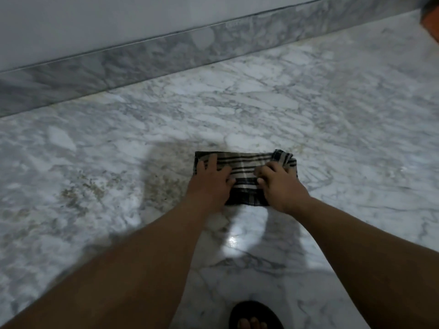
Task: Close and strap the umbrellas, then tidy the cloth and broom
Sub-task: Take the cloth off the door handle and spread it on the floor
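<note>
Counting what lies before you: one cloth [244,173], two hands, one foot [255,317] in a dark sandal at the bottom edge, and no more than a reddish-brown corner of something [431,17] at the top right, too cut off to name.

The cloth sits on the marble floor [332,115], well out from the marble skirting [166,60] along the wall. It is folded into a small rectangle, grey-beige with dark stripes across its upper part and a darker checked band along the near edge. Its right far corner is bunched up and turned over.

Your left hand [211,179] lies flat on the cloth's left side, fingers spread and straight, pressing it down. Your right hand [279,184] is on the right side with fingers curled; it seems to pinch a fold of the cloth, though blur hides the fingertips.
</note>
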